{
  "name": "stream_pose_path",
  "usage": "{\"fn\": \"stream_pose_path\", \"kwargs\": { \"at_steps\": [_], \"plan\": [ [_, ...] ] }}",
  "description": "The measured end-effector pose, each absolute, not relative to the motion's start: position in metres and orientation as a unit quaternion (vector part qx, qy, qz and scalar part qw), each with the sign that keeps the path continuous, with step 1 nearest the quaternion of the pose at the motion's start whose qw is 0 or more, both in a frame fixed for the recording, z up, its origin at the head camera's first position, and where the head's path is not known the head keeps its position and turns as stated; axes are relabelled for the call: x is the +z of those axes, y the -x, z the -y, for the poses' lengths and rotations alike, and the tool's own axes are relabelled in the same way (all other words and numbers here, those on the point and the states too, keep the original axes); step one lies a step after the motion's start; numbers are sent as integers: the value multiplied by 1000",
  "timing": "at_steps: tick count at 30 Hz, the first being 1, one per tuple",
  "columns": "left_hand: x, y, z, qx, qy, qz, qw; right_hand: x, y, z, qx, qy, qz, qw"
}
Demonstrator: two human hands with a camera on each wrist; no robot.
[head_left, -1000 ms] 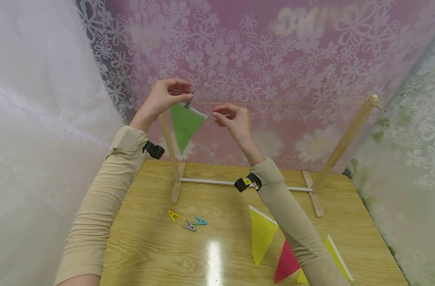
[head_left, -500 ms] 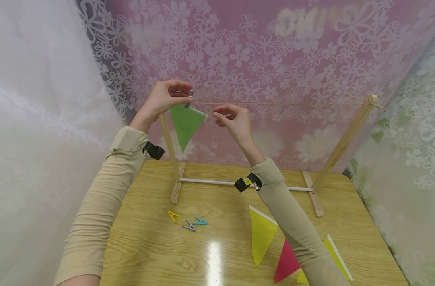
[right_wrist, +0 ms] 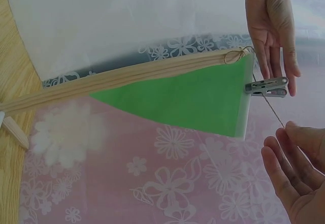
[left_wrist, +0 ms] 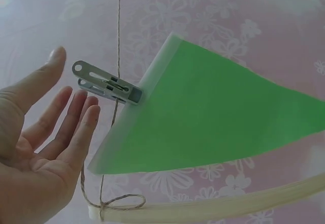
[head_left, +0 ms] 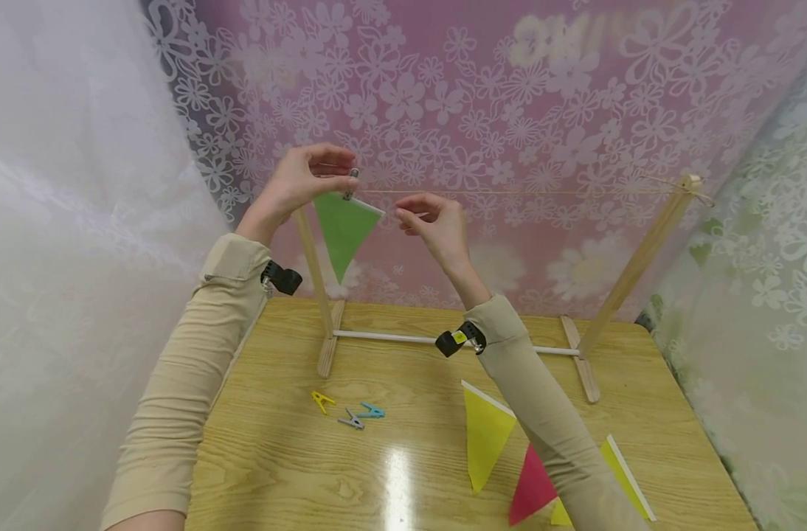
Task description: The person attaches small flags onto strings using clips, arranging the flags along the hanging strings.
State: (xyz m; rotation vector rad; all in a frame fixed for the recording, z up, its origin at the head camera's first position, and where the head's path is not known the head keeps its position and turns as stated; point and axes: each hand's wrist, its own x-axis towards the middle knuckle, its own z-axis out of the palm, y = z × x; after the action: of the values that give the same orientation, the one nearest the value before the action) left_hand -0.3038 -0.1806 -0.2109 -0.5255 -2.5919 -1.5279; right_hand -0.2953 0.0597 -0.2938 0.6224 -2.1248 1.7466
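Observation:
A green triangular pennant with a white top edge hangs tilted from the string near the left post. A grey clothespin clamps its white edge at the string. My left hand is beside the clothespin; in the left wrist view its thumb and fingers stand spread, apart from the clothespin's handles. To the right of the pennant, my right hand pinches the string between thumb and forefinger, as the right wrist view shows.
A wooden stand with left post and right post holds the string; a white rod joins its feet. Yellow, grey and blue clothespins lie on the table. Yellow and pink pennants lie front right, partly under the right sleeve.
The left hand's thumb and fingers have shifted slightly at the clothespin, and the left forearm has moved a little left. The pennant has swung slightly. The right hand stays in place.

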Motion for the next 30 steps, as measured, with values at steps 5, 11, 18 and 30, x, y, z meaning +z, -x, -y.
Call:
{"fn": "stream_pose_path", "kwargs": {
  "at_steps": [5,11,18,30],
  "plan": [
    [-210,303,181,-497,175,848,64,-286,286,-57,601,-214,752,162],
    [-211,302,182,-476,195,855,63,-298,297,-57,593,-220,756,167],
    [-211,302,181,-452,225,862,31,-299,298,-55,593,-223,756,167],
    [-217,303,180,-440,234,867,29,-304,309,-46,572,-193,789,116]
  ]
}}
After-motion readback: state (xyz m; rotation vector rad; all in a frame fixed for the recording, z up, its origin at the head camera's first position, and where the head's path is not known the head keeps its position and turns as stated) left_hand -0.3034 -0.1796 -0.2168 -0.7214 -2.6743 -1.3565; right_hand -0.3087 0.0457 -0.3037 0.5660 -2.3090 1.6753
